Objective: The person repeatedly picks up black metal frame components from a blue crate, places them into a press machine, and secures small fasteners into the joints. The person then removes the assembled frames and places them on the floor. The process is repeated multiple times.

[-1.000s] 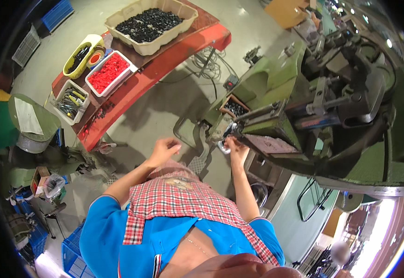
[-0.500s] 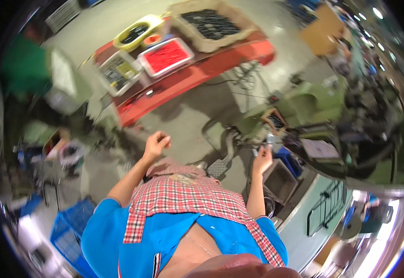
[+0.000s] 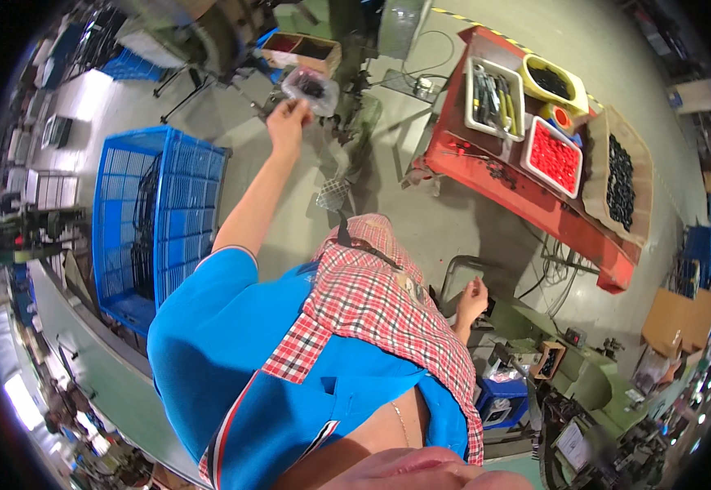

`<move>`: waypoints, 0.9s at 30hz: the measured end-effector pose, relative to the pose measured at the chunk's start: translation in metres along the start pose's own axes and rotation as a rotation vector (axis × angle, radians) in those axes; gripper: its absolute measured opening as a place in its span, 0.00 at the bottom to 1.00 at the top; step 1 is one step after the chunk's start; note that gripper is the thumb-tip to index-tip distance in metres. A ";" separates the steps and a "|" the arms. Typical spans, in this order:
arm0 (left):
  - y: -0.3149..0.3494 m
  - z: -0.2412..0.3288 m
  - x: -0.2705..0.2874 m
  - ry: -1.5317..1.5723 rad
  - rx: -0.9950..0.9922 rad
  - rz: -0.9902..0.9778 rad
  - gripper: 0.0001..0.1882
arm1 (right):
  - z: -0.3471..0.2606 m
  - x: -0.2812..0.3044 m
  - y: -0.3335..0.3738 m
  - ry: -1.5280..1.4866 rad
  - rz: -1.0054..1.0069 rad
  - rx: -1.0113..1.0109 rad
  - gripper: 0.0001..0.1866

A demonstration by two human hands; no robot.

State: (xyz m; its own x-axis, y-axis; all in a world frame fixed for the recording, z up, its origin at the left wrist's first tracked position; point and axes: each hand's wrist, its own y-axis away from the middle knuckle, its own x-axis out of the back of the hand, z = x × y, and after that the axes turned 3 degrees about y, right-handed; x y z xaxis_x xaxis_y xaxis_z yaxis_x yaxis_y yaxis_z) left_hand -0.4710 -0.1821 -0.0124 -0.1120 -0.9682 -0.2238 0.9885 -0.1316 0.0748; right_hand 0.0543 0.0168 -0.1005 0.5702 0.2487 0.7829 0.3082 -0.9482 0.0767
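Observation:
My left hand [image 3: 287, 131] reaches far forward with its fingers pinched together at the near rim of a clear plastic tub [image 3: 313, 88]. Small dark parts lie in that tub. My right hand [image 3: 471, 304] hangs low on my right, its fingers curled together; whether anything sits in them does not show. Just behind the tub stands a cardboard box [image 3: 300, 52] split into two compartments, with dark and reddish contents.
A red bench [image 3: 527, 200] at the right carries a white tray of red parts [image 3: 555, 153], a tray of hand tools [image 3: 494, 98], a yellow tub [image 3: 569, 104] and a large bin of black parts [image 3: 594, 184]. Left stands a blue crate [image 3: 127, 237]; green machinery [image 3: 584, 367] is lower right.
My view has turned to the left, so the red bench now appears at the right. My left hand has stretched forward to the clear tub. My right hand has moved away from the machine.

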 end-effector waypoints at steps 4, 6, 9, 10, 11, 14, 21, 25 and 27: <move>-0.029 0.025 0.031 0.119 -0.189 0.307 0.08 | 0.010 0.009 -0.030 -0.207 0.077 -0.052 0.15; -0.050 0.023 0.059 0.089 -0.299 0.416 0.09 | 0.011 0.006 -0.031 -0.322 0.041 -0.127 0.16; -0.074 0.029 0.077 0.170 -0.191 0.389 0.09 | 0.011 0.005 -0.022 -0.240 -0.051 -0.110 0.16; -0.079 0.029 0.079 0.138 -0.179 0.362 0.09 | 0.013 0.001 -0.018 -0.241 -0.090 -0.126 0.16; -0.083 0.028 0.080 0.106 -0.167 0.333 0.09 | 0.014 -0.003 -0.015 -0.232 -0.097 -0.118 0.16; -0.085 0.028 0.079 0.020 -0.133 0.279 0.09 | 0.014 -0.005 -0.006 -0.232 -0.134 -0.142 0.16; -0.070 0.015 0.078 -0.683 -0.417 0.252 0.08 | 0.038 -0.013 0.016 -0.188 -0.089 -0.180 0.15; -0.105 -0.054 0.122 -0.144 -0.336 0.110 0.11 | 0.023 -0.023 0.034 -0.287 -0.108 -0.264 0.15; -0.111 -0.067 0.138 0.043 -0.400 -0.150 0.14 | 0.035 -0.034 0.046 -0.290 -0.053 -0.250 0.14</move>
State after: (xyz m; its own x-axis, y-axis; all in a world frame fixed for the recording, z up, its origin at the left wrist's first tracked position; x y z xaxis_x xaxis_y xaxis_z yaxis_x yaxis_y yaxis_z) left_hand -0.5889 -0.2869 -0.1166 -0.2617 -0.9336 -0.2448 0.9242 -0.1693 -0.3423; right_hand 0.0754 -0.0283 -0.1449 0.7610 0.3104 0.5697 0.1683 -0.9425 0.2887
